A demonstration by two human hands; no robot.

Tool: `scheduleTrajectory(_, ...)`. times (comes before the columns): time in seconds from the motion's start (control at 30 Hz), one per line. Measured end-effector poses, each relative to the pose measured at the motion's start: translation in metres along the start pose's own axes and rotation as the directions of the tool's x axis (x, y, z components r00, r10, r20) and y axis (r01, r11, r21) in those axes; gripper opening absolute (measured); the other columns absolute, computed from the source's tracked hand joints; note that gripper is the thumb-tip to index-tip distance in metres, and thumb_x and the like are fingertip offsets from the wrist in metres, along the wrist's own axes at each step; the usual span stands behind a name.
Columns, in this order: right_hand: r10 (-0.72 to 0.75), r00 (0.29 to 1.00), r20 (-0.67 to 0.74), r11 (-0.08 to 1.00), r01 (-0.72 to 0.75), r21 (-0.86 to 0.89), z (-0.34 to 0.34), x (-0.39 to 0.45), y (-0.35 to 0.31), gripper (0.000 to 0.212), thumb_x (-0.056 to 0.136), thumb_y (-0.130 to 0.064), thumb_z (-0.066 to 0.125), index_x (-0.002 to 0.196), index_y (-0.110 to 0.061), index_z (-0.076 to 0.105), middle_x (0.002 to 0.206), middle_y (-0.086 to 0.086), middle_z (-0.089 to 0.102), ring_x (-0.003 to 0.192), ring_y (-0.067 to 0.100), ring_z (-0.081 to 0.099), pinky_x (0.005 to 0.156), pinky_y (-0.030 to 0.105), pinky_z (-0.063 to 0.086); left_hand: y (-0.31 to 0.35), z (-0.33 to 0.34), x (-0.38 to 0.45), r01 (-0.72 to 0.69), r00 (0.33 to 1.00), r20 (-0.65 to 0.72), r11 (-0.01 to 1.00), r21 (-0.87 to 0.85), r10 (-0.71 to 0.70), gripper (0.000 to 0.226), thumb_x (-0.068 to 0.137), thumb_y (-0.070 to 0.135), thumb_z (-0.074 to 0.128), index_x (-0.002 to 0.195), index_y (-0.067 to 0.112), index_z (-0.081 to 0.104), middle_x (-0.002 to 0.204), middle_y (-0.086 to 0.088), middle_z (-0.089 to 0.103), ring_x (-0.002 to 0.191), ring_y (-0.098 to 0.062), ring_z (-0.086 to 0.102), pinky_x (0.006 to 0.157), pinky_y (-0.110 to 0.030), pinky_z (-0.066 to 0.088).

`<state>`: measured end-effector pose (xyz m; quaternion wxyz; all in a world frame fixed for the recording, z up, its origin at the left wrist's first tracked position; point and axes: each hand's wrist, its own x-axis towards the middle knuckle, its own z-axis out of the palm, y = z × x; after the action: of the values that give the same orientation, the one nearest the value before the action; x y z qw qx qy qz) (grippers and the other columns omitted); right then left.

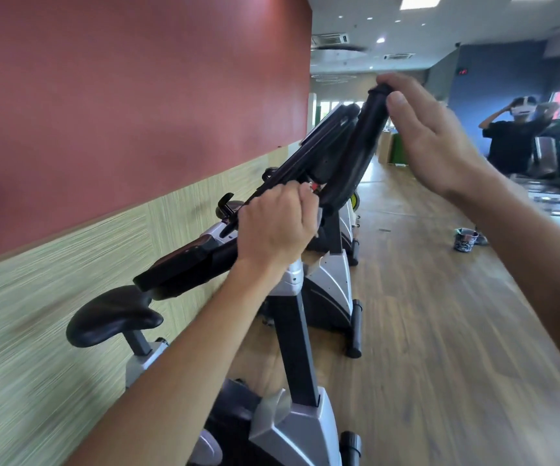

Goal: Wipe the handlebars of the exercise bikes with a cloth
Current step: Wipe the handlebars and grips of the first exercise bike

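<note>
1. Two bare hands of yours are up at the handlebars of the nearest exercise bike (pixel 298 334), which stands in a row beside the wall.
2. Your left hand (pixel 276 227) is curled into a fist round the lower, left handlebar (pixel 211 253), a black padded tube with a glossy plate on its upper face.
3. Your right hand (pixel 430 139) lies against the top of the right handlebar (pixel 356 153), a thick, matt black foam grip that rises steeply. Its fingers are straight and close together, fingertips over the rounded end cap, thumb on the near side.
4. No cloth shows in either hand; whether one is hidden inside the left fist cannot be told.
5. Between the two grips sits the flat black console (pixel 329 129), tilted and seen edge-on.
6. The saddle (pixel 113 317) lies low at the left, smooth, black and rounded with a narrow nose, on a square black post.
7. The bike's frame is silver-grey plastic with angular panels and a black square column; a second bike (pixel 332 287) of the same build stands just beyond.
8. The wall (pixel 137 79) is flat red above and streaked green-beige textured panel below; the floor (pixel 440 331) is wood-grain planks.
9. A small patterned cup (pixel 465 239) sits on the floor to the right, near another person (pixel 510 139) in black with hands raised to the head.
</note>
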<state>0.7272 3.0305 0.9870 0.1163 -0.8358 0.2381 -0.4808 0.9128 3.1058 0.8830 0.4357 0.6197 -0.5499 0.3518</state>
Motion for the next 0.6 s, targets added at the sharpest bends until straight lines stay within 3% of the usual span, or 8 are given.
scheduleTrajectory(0.13,-0.018,0.999,-0.036,1.000,0.017,-0.008,0.003,0.001,0.000,0.043,0.111,-0.031,0.032,0.151,-0.020,0.045,0.143,-0.008,0.054,0.123,-0.001,0.045,0.100,0.011,0.034,0.003,-0.004,0.001,0.132,0.991,0.032,0.991,-0.023,-0.131,0.053,0.102,0.029,0.025,0.057,0.015,0.049,0.049,0.005,0.045,0.041,-0.017,0.043,0.045,-0.027,0.034)
scheduleTrajectory(0.3,-0.036,0.999,-0.019,0.999,0.035,-0.040,0.003,0.006,0.005,0.043,0.112,-0.029,0.032,0.152,-0.019,0.045,0.142,-0.007,0.052,0.115,-0.007,0.043,0.088,-0.006,0.027,0.065,0.016,0.059,0.248,0.969,0.037,0.950,-0.190,-0.246,0.048,0.103,0.027,0.028,0.064,0.014,0.053,0.061,0.000,0.058,0.053,-0.025,0.050,0.054,-0.036,0.035)
scheduleTrajectory(0.43,-0.062,0.998,-0.031,0.998,0.062,-0.019,0.000,0.008,0.009,0.042,0.111,-0.028,0.033,0.148,-0.020,0.051,0.139,-0.006,0.058,0.117,-0.001,0.050,0.095,0.003,0.034,0.081,0.019,0.085,0.169,0.974,-0.104,0.950,-0.263,-0.202,0.034,0.106,0.023,0.032,0.077,0.015,0.050,0.067,0.001,0.052,0.062,-0.024,0.041,0.060,-0.036,0.020)
scheduleTrajectory(0.6,-0.085,0.995,0.048,0.991,0.089,-0.097,-0.017,0.014,0.009,0.042,0.111,-0.030,0.034,0.148,-0.024,0.053,0.139,-0.009,0.061,0.127,0.006,0.051,0.096,0.008,0.034,0.059,0.028,0.057,0.127,0.986,-0.076,0.970,-0.209,-0.146,0.047,0.106,0.036,0.026,0.074,0.014,0.053,0.065,-0.003,0.062,0.059,-0.032,0.058,0.054,-0.036,0.039)
